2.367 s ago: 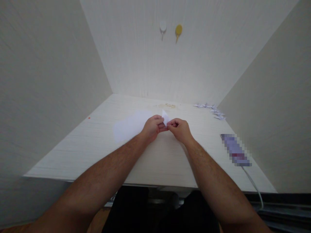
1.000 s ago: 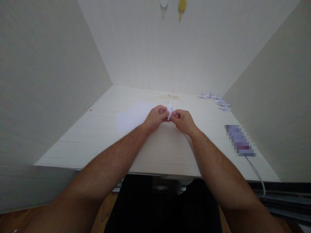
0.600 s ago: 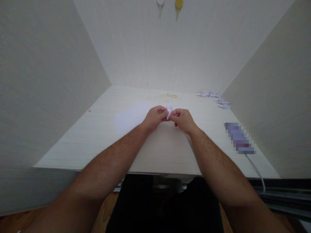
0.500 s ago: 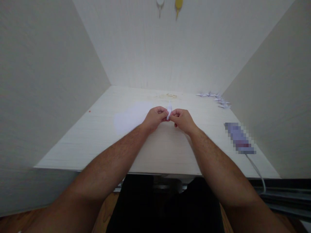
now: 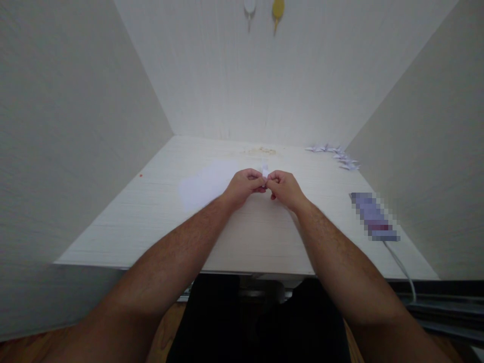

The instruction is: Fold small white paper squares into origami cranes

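A small folded piece of white paper (image 5: 265,170) is pinched between my two hands over the middle of the desk. My left hand (image 5: 247,185) grips its lower left side with thumb and fingers closed. From the right, my right hand (image 5: 283,186) pinches the same paper near its lower end, the fingertips of both hands almost touching. The paper's upper part stands out beyond my fingers; its lower part is hidden by them. White paper sheets (image 5: 204,184) lie flat on the desk to the left of my left hand.
Several small folded paper cranes (image 5: 346,160) sit at the back right corner. A blurred-out flat device (image 5: 372,214) with a white cable (image 5: 401,267) lies on the right of the desk (image 5: 159,227). Walls close in the left, back and right. Two hooks (image 5: 278,9) hang on the back wall.
My fingertips have come closer together, and less of the folded paper shows between them. The whole view has shifted down slightly.
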### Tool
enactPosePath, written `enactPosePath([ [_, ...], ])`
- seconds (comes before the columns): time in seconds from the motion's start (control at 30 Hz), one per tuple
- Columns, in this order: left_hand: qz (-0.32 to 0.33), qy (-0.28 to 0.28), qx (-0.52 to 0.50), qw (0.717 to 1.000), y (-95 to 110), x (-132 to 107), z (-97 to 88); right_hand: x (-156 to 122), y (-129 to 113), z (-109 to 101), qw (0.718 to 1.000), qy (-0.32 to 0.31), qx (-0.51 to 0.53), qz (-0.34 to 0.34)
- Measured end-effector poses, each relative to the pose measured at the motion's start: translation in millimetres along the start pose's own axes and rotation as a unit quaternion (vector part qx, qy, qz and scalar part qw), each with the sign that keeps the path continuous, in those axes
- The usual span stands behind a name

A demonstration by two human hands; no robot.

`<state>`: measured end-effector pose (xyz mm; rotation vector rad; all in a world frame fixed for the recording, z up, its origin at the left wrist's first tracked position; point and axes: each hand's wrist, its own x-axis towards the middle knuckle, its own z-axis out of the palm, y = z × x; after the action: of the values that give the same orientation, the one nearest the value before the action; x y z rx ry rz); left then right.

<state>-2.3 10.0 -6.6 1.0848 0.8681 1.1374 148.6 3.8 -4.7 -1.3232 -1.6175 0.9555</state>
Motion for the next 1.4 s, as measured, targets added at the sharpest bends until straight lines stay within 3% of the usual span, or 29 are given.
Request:
enactPosePath([
  [0.27, 0.027, 0.01, 0.071, 0.997, 0, 0, -1.4, -2, -5, -2, 1.0, -0.015, -0.012, 0.015],
  [0.47, 0.046, 0.006, 0.129, 0.991, -2, 2, -3.9, -1, -5, -2, 0.999, -0.002, -0.037, 0.006],
  [0.67, 0.051, 0.038, 0.178, 0.982, -4, 7, -9.0, 4, 1, -5, 0.999, 0.044, -0.022, 0.017],
  [0.77, 0.049, 0.043, 0.208, 0.976, -4, 6, -9.4, 5, 1, -9, 0.991, 0.104, -0.077, -0.027],
  [0.9, 0.039, 0.029, 0.231, 0.972, -2, 4, -8.1, 3, -2, -10, 0.961, 0.178, -0.183, -0.105],
  [1.2, 0.023, -0.014, 0.206, 0.978, -3, 6, -10.6, 1, 2, -9, 0.954, 0.162, -0.182, -0.176],
  [1.3, 0.012, -0.034, 0.184, 0.982, -1, 6, -11.8, 2, 5, -11, 0.951, 0.188, -0.169, -0.18],
  [1.4, -0.018, -0.041, 0.141, 0.989, 2, 5, -13.8, 3, 8, -12, 0.961, 0.16, -0.142, -0.175],
])
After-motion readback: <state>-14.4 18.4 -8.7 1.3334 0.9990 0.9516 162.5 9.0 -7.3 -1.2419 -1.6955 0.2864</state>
